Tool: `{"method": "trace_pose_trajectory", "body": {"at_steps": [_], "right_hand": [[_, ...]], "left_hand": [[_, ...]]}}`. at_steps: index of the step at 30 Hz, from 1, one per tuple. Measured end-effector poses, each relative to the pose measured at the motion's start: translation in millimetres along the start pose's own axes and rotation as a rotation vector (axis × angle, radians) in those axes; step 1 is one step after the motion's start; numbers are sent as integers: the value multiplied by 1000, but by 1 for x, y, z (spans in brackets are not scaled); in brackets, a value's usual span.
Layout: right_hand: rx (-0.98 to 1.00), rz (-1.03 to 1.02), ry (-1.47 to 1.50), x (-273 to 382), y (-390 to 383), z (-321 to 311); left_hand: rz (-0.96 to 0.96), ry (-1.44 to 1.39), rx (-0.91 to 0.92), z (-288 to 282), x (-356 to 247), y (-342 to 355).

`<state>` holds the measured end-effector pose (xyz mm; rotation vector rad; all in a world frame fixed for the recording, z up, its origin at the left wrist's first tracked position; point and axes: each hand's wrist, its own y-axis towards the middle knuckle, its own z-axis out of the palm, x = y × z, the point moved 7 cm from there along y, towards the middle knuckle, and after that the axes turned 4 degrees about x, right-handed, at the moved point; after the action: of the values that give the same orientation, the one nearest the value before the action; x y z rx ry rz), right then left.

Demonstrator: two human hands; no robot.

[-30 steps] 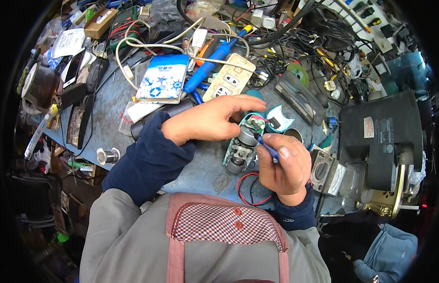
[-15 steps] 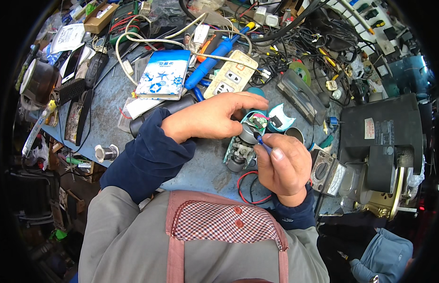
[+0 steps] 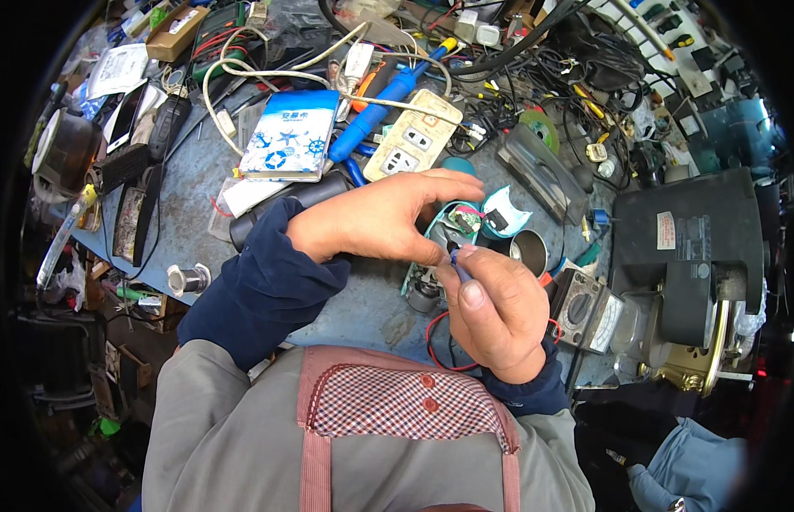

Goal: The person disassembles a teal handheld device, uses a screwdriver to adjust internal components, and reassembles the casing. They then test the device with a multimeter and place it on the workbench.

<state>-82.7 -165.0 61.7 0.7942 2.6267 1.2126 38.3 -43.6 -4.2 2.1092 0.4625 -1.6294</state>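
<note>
My left hand [image 3: 376, 218] grips a small teal-cased motor assembly [image 3: 423, 290], fingers curled over its top, where a green circuit board [image 3: 463, 218] and pink wire show. A blue-handled screwdriver [image 3: 459, 266] is pinched in my right hand [image 3: 498, 314], its dark tip against the assembly by my left thumb; the exact contact point is hidden. A pale cyan shell with a black part [image 3: 505, 211] lies beside the assembly, a metal cup [image 3: 528, 250] to its right. Red and black leads run below my right hand.
The blue bench [image 3: 346, 316] holds a notebook [image 3: 286, 136], power strip [image 3: 410, 145], blue tube tool [image 3: 367, 119], tangled cables, an analog meter [image 3: 585, 307] and a black machine [image 3: 679, 230]. A metal fitting [image 3: 189, 278] sits left; another person's blue sleeve [image 3: 683, 465] shows lower right.
My right hand and the screwdriver have shifted left, covering more of the assembly. My left thumb has moved slightly down. The other person's sleeve has shifted a little.
</note>
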Motion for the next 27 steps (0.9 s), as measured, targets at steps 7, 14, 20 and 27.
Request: {"method": "trace_pose_trajectory", "body": {"at_steps": [7,14,20,27], "right_hand": [[-112,22,91,-7,6,5],[-63,15,47,-3,6,4],[-2,37,84,3,-4,2],[6,3,207,5,16,9]], "left_hand": [[56,-11,-40,3,8,2],[12,1,-32,2,1,0],[52,48,-29,2,4,1],[99,87,-51,-1,2,3]]}}
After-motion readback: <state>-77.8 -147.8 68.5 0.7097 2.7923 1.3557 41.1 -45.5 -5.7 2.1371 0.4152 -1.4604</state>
